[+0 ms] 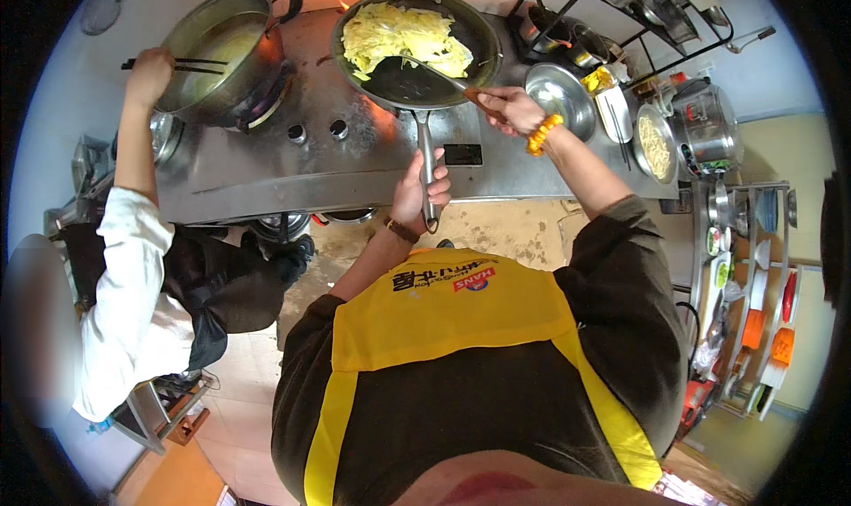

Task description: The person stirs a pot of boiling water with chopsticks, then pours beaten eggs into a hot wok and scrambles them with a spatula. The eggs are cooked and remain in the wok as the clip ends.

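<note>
My left hand [417,190] is closed around the metal handle [424,133] of a dark frying pan [485,40] on the steel cooking counter. Shredded yellow-green cabbage [399,34] is heaped in the pan's far left part, and bare pan surface shows nearer me. In my right hand [515,109] is the wooden grip of a metal spatula or ladle [459,82]. Its working end meets the near edge of the cabbage and is partly hidden there. An orange flame [343,5] shows by the pan's left rim.
At left, a co-worker's hand [151,73] holds dark chopsticks [199,65] over a large pot [229,100] of cloudy liquid. To my right stand a steel bowl [555,100], a white tray [615,117], a bowl of noodles [655,147] and a black rack [655,70].
</note>
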The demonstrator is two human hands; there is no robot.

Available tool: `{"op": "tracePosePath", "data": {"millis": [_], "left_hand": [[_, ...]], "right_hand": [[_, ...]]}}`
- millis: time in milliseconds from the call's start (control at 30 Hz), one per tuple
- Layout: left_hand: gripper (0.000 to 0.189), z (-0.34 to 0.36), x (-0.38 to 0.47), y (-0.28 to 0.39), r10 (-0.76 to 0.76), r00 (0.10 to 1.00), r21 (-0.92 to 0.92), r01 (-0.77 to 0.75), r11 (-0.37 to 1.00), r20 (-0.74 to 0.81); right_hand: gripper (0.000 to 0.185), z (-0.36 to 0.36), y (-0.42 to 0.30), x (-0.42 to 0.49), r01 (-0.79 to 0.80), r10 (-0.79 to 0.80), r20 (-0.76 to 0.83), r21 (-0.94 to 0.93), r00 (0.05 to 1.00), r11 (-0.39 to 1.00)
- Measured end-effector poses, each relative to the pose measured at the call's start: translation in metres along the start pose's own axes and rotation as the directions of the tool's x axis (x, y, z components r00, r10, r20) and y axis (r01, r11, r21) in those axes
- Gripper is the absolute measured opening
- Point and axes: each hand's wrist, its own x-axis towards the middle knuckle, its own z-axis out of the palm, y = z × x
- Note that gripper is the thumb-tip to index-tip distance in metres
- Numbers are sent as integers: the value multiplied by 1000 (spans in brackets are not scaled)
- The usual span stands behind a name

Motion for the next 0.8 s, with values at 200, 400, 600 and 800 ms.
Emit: {"op": "tracePosePath", "data": {"millis": [200, 400, 600, 800], "left_hand": [[36, -2, 5, -5, -8, 998, -38, 10, 999, 57], [36, -4, 3, -6, -13, 997, -120, 23, 992, 82], [36, -6, 4, -10, -27, 998, -146, 36, 989, 65], [36, -2, 4, -8, -17, 999, -111, 22, 994, 44]], "right_hand": [[38, -35, -3, -51, 88, -90, -67, -32, 994, 996], [44, -25, -12, -83, -72, -633, -39, -997, 773, -28], [43, -37, -7, -92, -10, -607, -7, -1000, 795, -2], [32, -73, -17, -77, -155, 114, -139, -334, 984, 930]]}}
